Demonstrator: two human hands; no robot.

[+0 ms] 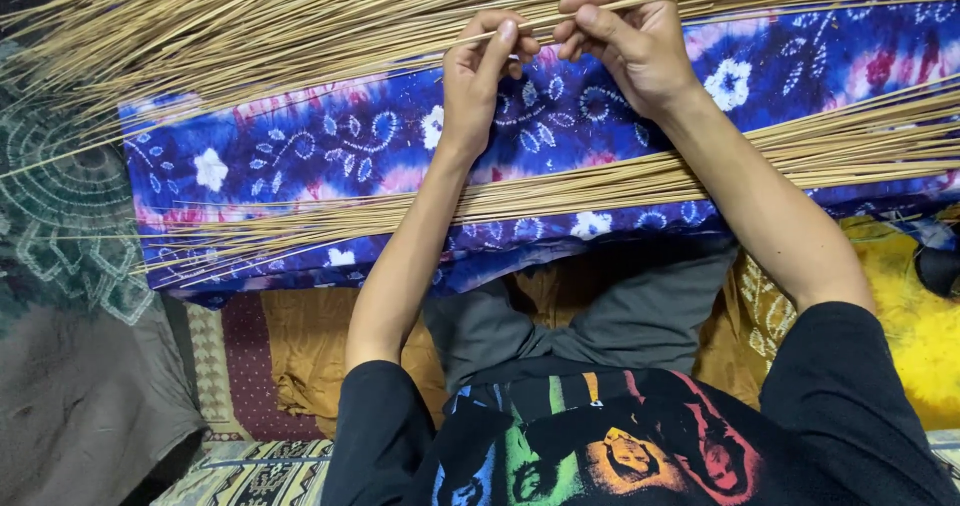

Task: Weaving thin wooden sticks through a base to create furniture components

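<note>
Left hand (478,78) and right hand (625,46) raised over blue tie-dye cloth (330,151) across lap, both pinching one thin pale stick (560,14) between thumb and curled fingertips. Stick nearly level, spanning both hands, close to the fanned stick pile (250,16) at top. Second stick bundle (600,181) lying across cloth under forearms. Patterned mats (70,216) on left, yellow fabric (900,306) on right.
</note>
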